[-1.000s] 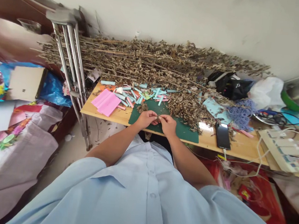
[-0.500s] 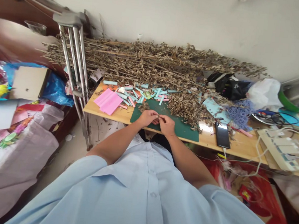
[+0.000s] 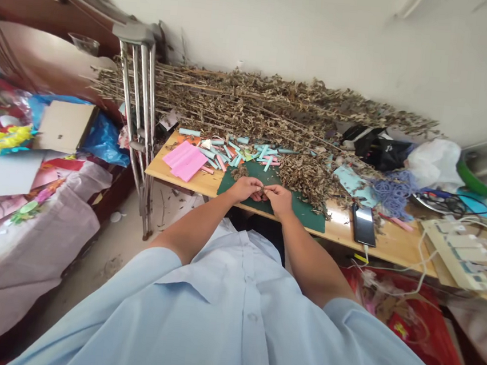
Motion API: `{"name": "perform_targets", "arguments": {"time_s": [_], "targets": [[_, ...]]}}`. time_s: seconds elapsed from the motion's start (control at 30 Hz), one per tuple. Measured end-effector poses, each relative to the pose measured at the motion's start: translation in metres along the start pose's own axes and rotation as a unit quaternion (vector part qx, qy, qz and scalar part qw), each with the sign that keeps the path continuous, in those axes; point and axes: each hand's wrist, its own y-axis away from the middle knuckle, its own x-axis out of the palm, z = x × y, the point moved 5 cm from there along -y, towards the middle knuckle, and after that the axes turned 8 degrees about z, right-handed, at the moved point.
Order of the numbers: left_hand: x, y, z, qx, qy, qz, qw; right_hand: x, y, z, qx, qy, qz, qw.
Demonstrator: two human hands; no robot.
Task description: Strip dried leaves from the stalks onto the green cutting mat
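Note:
Over the front part of a green mat [image 3: 311,216], my left hand [image 3: 246,189] and my right hand [image 3: 279,200] meet with fingers pinched together. Between the fingertips is something small and brownish, too small to make out. A small clump of dried leaves [image 3: 239,172] lies just behind my left hand. Behind and to the right of my right hand is a larger heap of dried leaves [image 3: 306,177]. Pink paper sheets [image 3: 184,161] lie on the table to the left, beside light blue and pink paper rolls [image 3: 214,155].
Long dried plant stalks [image 3: 234,104] run along the wall. A metal crutch [image 3: 142,92] stands at the table's left end. To the right are a phone [image 3: 364,224], blue yarn [image 3: 393,192], a white power strip [image 3: 456,253] and cables.
The view has shifted slightly, so the scene sits a little further right. Both hands stay pinched together, with their fingertips slightly changed in position.

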Motion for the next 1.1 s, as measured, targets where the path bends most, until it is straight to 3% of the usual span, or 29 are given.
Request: {"name": "perform_targets", "arguments": {"time_s": [0.23, 0.43, 0.67, 0.83, 1.1], "targets": [[-0.008, -0.004, 0.005, 0.018, 0.041, -0.063, 0.997, -0.008, -0.004, -0.007, 0.046, -0.098, -0.048, 0.993], [-0.002, -0.008, 0.009, -0.021, -0.007, -0.071, 0.997, -0.003, 0.001, -0.002, 0.013, -0.055, -0.054, 0.997], [-0.003, -0.004, 0.009, 0.03, -0.008, -0.058, 0.998, -0.002, 0.006, 0.004, -0.029, 0.072, -0.069, 0.995], [-0.003, -0.002, 0.009, 0.013, 0.01, -0.086, 0.996, 0.001, 0.01, 0.013, -0.088, 0.14, -0.035, 0.986], [0.0, 0.003, 0.003, 0.016, -0.038, -0.077, 0.996, 0.003, 0.011, 0.008, -0.058, 0.125, -0.034, 0.99]]}}
